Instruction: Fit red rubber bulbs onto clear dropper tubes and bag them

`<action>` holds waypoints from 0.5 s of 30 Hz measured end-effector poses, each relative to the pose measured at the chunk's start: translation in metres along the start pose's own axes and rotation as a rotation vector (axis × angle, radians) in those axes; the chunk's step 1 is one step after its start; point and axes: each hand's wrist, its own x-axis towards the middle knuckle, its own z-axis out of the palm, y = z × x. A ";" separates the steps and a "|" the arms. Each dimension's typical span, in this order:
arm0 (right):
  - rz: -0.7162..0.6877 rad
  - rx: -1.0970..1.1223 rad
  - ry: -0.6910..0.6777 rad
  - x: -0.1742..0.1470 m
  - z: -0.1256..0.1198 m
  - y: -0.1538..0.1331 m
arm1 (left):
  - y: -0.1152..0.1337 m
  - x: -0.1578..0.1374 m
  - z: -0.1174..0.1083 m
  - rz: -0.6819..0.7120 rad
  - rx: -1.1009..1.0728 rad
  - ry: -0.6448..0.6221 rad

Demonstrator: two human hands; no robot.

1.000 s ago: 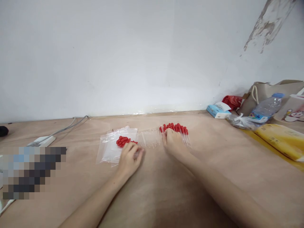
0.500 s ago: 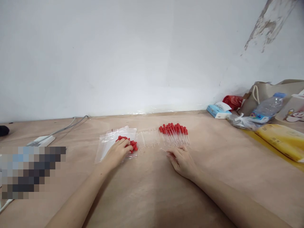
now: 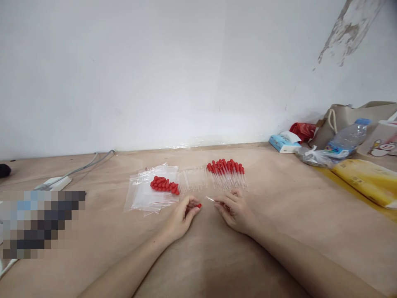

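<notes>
Between the thumb and fingers of my left hand (image 3: 185, 215) is a red rubber bulb (image 3: 199, 205), mostly hidden by the fingertips. My right hand (image 3: 235, 211) pinches a thin clear glass dropper tube (image 3: 210, 199), its free end pointing left toward the bulb, a small gap apart. A heap of loose red rubber bulbs (image 3: 164, 184) lies on clear zip bags (image 3: 139, 198) at the left. Beside it is a row of bare clear tubes (image 3: 192, 179). Beyond my right hand lie several droppers with red bulbs fitted (image 3: 228, 169), bulbs pointing away from me.
Brown paper (image 3: 192, 265) covers the table up to the white wall. At the right are a tissue pack (image 3: 284, 142), a tied plastic bag (image 3: 314, 157), a bottle (image 3: 350, 136) and a yellow packet (image 3: 366, 180). A power strip (image 3: 58, 184) with a cable sits at the left.
My left hand has moved right and nearer from the bulb heap, taking one red bulb along. The tube in my right hand now shows more clearly, while that hand has hardly shifted.
</notes>
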 end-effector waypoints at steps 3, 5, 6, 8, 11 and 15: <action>-0.032 0.015 -0.048 -0.001 0.000 -0.001 | -0.003 0.000 0.005 0.014 -0.015 -0.026; -0.055 0.014 -0.062 -0.001 0.000 -0.001 | -0.001 0.002 0.002 0.042 0.028 -0.053; -0.072 0.010 -0.069 -0.001 0.001 -0.001 | 0.000 0.002 0.000 0.055 0.044 -0.065; -0.102 0.001 -0.085 -0.001 0.002 -0.002 | 0.004 0.003 -0.002 0.066 0.051 -0.070; -0.124 -0.008 -0.113 -0.001 0.003 -0.004 | 0.006 0.001 -0.002 0.081 0.039 -0.070; -0.122 -0.011 -0.134 0.001 0.001 -0.004 | 0.005 -0.002 -0.001 0.059 0.035 -0.099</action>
